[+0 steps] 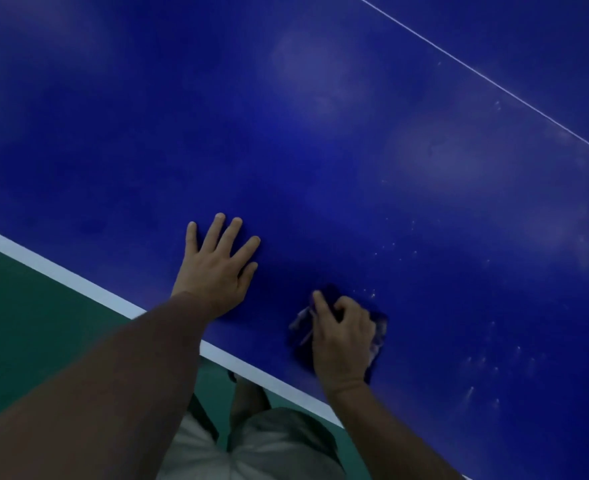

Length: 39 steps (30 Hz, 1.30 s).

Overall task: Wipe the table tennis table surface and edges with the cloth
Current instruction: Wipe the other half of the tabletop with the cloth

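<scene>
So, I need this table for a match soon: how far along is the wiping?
Done: nothing plainly finished. In hand: the right hand grips the cloth on the blue table surface near the white edge stripe; the left hand rests flat. Left: pale specks and hazy smudges.

Left hand (218,268) flat; right hand (343,336) seemingly curled.

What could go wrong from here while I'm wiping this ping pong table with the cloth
The cloth is bunched up under your right hand, so each pass likely covers little and may leave streaks.

The white specks to its right could get smeared rather than lifted.

Your left hand lies flat on the table and may leave a palm mark.

The cloth blends into the dim blue surface, so missed patches near the white edge line are easily overlooked.
</scene>
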Each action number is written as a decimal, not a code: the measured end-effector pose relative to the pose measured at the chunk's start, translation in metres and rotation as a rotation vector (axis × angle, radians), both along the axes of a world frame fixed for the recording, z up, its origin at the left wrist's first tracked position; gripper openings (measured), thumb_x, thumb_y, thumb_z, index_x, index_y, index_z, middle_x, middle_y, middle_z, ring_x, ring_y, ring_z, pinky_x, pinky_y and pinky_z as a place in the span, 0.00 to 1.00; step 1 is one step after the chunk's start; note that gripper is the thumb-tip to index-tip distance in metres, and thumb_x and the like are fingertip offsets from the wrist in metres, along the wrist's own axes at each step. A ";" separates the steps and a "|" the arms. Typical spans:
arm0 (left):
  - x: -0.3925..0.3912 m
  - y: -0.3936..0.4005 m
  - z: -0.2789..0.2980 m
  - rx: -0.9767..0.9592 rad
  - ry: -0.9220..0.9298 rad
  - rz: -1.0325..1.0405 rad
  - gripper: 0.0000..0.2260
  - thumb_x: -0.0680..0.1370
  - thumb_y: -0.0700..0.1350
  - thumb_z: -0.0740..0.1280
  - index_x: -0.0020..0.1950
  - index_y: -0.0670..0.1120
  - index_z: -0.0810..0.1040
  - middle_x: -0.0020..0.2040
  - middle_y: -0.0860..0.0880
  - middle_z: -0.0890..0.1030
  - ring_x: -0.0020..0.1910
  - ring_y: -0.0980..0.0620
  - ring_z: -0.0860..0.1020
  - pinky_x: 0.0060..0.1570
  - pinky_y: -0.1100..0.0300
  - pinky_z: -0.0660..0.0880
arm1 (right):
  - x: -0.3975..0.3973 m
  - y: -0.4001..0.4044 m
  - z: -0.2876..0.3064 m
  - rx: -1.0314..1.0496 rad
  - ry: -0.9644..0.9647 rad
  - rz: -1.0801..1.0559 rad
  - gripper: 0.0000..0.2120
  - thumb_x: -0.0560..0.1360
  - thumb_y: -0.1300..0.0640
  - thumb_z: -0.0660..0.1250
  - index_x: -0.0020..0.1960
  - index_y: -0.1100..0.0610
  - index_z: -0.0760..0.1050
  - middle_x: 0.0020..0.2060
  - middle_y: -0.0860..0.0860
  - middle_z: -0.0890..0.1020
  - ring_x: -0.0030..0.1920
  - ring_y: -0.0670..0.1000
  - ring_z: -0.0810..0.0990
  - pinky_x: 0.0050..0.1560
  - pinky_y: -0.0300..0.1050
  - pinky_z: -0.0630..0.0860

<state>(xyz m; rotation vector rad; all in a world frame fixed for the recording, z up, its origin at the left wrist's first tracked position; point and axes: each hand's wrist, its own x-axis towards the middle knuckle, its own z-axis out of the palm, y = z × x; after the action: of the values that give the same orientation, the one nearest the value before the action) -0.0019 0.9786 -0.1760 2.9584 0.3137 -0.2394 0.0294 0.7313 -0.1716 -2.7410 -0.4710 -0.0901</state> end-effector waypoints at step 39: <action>0.122 -0.068 -0.015 -0.031 -0.027 0.116 0.28 0.84 0.57 0.43 0.82 0.49 0.49 0.83 0.44 0.47 0.82 0.46 0.42 0.78 0.37 0.44 | 0.215 0.041 0.006 0.074 -0.092 0.221 0.08 0.79 0.46 0.66 0.42 0.46 0.76 0.38 0.46 0.75 0.42 0.51 0.71 0.47 0.55 0.69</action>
<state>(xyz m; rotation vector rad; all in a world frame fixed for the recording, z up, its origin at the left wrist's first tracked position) 0.1205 0.9105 -0.1907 2.8977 0.4713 -0.1875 0.2447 0.7722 -0.1653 -2.6017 -0.7759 -0.1746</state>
